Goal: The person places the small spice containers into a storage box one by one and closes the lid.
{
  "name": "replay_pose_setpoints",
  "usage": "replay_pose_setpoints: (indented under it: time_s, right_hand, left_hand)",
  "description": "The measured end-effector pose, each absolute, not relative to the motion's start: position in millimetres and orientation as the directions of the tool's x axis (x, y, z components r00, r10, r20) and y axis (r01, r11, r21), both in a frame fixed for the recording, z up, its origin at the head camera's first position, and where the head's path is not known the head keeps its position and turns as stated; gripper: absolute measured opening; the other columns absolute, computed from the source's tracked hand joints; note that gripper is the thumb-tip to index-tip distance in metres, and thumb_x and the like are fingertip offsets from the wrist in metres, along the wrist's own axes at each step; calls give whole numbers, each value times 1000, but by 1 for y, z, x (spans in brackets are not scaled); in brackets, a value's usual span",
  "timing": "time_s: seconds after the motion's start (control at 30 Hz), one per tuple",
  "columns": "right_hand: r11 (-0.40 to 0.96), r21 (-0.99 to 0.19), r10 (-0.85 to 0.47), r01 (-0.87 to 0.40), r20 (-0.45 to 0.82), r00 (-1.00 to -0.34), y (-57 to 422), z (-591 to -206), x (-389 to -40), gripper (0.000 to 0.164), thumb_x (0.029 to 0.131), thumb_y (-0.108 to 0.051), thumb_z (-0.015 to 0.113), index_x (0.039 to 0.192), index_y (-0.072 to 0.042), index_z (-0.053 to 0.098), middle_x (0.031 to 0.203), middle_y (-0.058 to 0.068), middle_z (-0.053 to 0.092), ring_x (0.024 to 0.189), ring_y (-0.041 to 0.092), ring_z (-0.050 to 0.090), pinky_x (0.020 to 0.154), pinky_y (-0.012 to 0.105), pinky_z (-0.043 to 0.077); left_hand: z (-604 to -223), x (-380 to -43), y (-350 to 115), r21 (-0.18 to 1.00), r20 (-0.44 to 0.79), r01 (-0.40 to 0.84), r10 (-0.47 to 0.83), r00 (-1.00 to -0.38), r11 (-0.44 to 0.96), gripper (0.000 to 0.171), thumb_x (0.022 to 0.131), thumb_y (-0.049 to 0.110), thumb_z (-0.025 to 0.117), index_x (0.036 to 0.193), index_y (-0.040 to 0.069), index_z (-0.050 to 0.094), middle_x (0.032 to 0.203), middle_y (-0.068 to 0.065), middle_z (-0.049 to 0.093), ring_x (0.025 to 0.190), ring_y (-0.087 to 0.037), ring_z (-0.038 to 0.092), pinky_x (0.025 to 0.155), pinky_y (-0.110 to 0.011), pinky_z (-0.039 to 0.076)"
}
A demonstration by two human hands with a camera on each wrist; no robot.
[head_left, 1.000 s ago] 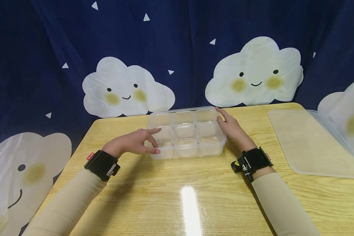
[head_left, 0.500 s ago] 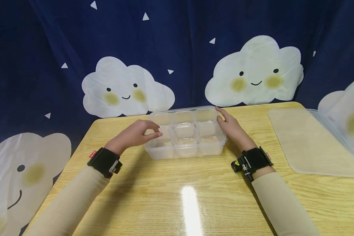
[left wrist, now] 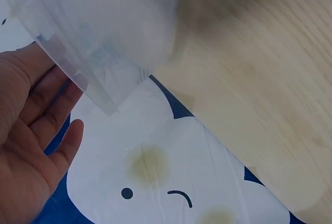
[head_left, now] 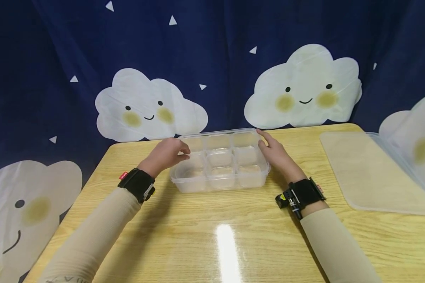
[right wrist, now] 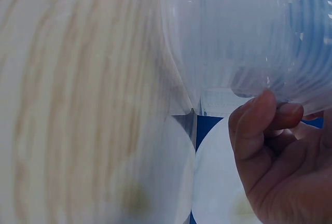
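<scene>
A clear plastic compartment box (head_left: 221, 182) stands near the table's back edge, its several square sections laid out in three columns. At its back left corner, my left hand (head_left: 167, 155) bends loosely over the rim, thumb and index finger apart. In the left wrist view, the fingertips of my left hand (left wrist: 39, 125) reach behind the plastic rim. Opposite, my right hand (head_left: 277, 154) holds the right end of the box, index finger along the back corner. The right wrist view has the curled fingers of my right hand (right wrist: 280, 156) against the box wall (right wrist: 228, 37).
A flat, frosted plastic sheet (head_left: 372, 169) lies on the right side of the wooden table (head_left: 184, 236). Behind the table hangs a dark blue curtain (head_left: 226, 35) printed with smiling clouds.
My left hand has moved from the box's front left part to the back along the left side, its fingers drawing together. The right hand keeps its place.
</scene>
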State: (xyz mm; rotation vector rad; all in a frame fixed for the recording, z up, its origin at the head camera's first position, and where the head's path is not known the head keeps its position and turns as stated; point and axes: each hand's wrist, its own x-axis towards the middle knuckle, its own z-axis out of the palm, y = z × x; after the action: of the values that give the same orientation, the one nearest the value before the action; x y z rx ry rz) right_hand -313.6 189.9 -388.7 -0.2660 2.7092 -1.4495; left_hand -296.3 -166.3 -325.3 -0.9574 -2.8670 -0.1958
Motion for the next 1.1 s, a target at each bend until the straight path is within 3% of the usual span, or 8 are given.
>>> replay_pose_setpoints:
  time_s: [0.33,0.53,0.7,0.9,1.1]
  right_hand:
    - [553,-823,-172,-130,40,-984,189,-389,-315,56,110,-30,33,164,-23,22,167,16,20,151,38,24,119,57,26]
    - [553,-823,-173,-130,40,-984,189,-390,-315,56,110,-29,33,164,-21,22,167,17,21,151,39,25,120,57,26]
    - [547,-827,-175,-130,39,-984,188,-391,-313,56,110,-29,34,164,-20,22,167,17,21,151,38,24,120,57,25]
    - [554,-822,-177,-135,42,-983,187,-390,-314,56,110,-30,33,164,-22,22,167,18,22,150,38,26,119,57,26]
    - [560,-815,-175,-147,57,-983,190,-392,-316,55,110,-29,33,163,-20,24,166,19,23,149,40,28,119,56,27]
  left_hand:
    - [-328,-298,-169,84,163,582,565,-809,809,4,89,7,78,92,7,80,88,-4,76,85,-21,71,79,-38,58]
    - [-331,-298,-169,91,163,566,549,-820,819,12,88,10,80,98,4,79,94,-7,76,90,-23,71,83,-39,58]
    - [-332,-293,-167,115,185,615,591,-785,780,13,88,15,81,96,6,76,94,-7,74,91,-24,70,83,-38,57]
    - [-330,-281,-167,209,67,638,640,-766,741,13,86,25,83,83,15,76,79,7,68,76,-12,62,72,-31,54]
    - [-333,-277,-169,227,17,629,642,-766,744,22,81,31,87,86,13,77,79,6,69,77,-11,63,74,-30,55]
